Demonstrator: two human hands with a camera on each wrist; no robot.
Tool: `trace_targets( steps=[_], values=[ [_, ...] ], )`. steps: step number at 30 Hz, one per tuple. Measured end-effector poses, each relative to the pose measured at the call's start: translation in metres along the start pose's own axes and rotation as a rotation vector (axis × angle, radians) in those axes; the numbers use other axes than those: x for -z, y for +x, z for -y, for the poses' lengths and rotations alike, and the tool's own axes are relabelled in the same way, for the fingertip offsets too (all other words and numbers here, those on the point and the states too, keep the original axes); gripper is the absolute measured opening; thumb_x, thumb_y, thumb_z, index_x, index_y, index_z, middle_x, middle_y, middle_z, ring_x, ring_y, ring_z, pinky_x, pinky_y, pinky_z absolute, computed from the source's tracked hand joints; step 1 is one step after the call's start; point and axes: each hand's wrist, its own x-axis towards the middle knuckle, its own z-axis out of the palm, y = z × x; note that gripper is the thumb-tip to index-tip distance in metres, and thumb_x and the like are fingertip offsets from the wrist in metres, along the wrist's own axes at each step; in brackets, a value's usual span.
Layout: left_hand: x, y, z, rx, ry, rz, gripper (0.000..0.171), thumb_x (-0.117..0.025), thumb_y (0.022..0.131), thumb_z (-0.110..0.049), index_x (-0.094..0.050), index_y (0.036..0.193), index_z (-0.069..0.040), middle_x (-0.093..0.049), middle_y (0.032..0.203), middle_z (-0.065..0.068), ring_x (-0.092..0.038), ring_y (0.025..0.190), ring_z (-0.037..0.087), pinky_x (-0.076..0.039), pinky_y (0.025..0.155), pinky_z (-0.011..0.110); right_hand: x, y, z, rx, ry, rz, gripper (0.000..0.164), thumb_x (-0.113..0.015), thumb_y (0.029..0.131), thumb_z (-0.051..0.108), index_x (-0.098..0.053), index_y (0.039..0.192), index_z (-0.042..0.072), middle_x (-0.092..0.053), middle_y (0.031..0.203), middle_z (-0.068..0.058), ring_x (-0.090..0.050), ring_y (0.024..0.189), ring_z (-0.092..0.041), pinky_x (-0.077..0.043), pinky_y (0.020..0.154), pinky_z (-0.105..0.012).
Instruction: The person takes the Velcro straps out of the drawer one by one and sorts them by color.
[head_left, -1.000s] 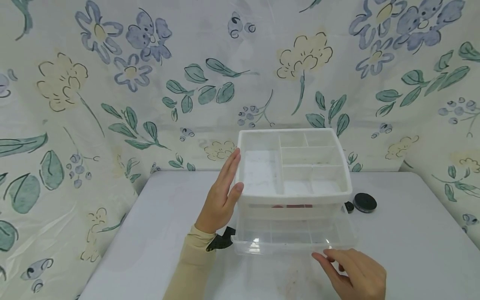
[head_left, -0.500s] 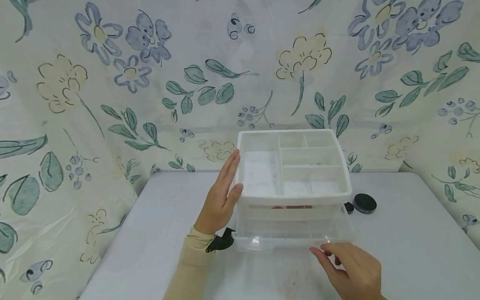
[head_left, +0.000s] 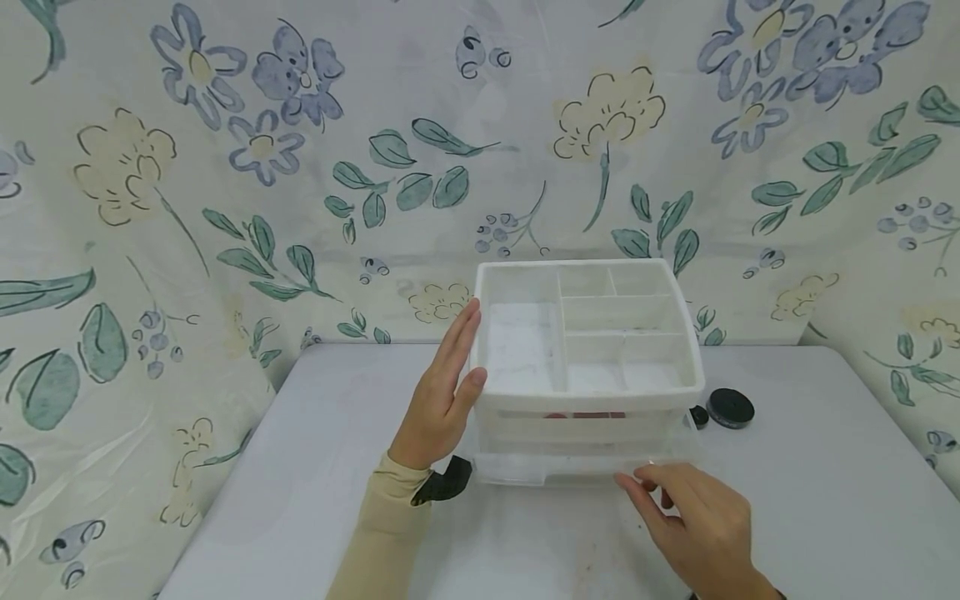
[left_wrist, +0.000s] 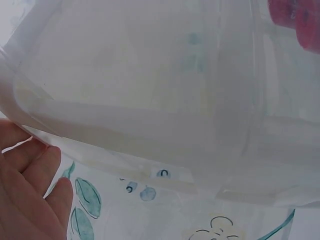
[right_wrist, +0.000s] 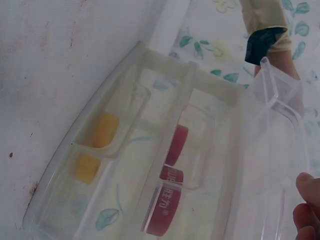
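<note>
A white plastic drawer organizer [head_left: 588, 400] stands on the table, its top divided into several compartments. My left hand [head_left: 438, 408] lies with straight fingers along the organizer's left side. At the front, the clear bottom drawer [head_left: 517, 472] sticks out a little. My right hand [head_left: 697, 512] pinches its front edge right of the middle, thumb and index finger close together. In the right wrist view, my thumb [right_wrist: 308, 187] is right at the clear drawer front. Through the walls there, red printed pieces [right_wrist: 165, 210] and yellow pieces [right_wrist: 105, 130] show inside the organizer.
Right of the organizer lie a black round disc [head_left: 731, 408] and a smaller black piece [head_left: 699, 416]. A black band [head_left: 444, 482] is at my left wrist. Behind the white table [head_left: 337, 433] hangs a flowered cloth [head_left: 420, 83].
The bottom drawer has slid inward, away from me, and my right hand has moved forward with it. My left hand has stayed against the organizer's side.
</note>
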Motion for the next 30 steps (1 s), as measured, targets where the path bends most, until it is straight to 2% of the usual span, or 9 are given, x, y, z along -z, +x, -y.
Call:
trace_targets(
  steps=[14,22,30],
  values=[
    [0.000,0.000,0.000,-0.016,0.001,-0.009,0.065,-0.035,0.109,-0.044,-0.023,0.160,-0.004,-0.019,0.167,0.008,-0.019,0.153,0.026,-0.019,0.123,0.037,-0.010,0.005,-0.010,-0.023,-0.001,0.047,0.051,-0.055,0.102,0.048,-0.070,0.076,0.007,-0.066,0.063,0.000,-0.048,0.046,-0.007,-0.039,0.043,-0.013],
    [0.000,0.001,0.000,-0.015,0.003,-0.011,0.067,-0.034,0.109,-0.047,-0.023,0.160,-0.005,-0.019,0.167,0.007,-0.020,0.153,0.025,-0.019,0.123,0.037,-0.017,0.009,-0.015,-0.021,0.005,0.031,0.049,-0.057,0.101,0.049,-0.070,0.078,0.008,-0.065,0.064,0.002,-0.046,0.046,-0.006,-0.037,0.042,-0.013],
    [0.000,0.001,0.000,-0.019,0.000,-0.014,0.066,-0.034,0.109,-0.045,-0.023,0.160,-0.004,-0.019,0.167,0.007,-0.020,0.153,0.025,-0.019,0.123,0.037,-0.018,0.014,-0.017,-0.053,0.038,0.077,0.048,-0.058,0.100,0.047,-0.070,0.081,0.005,-0.066,0.064,-0.003,-0.048,0.046,-0.011,-0.038,0.042,-0.015]
  ],
)
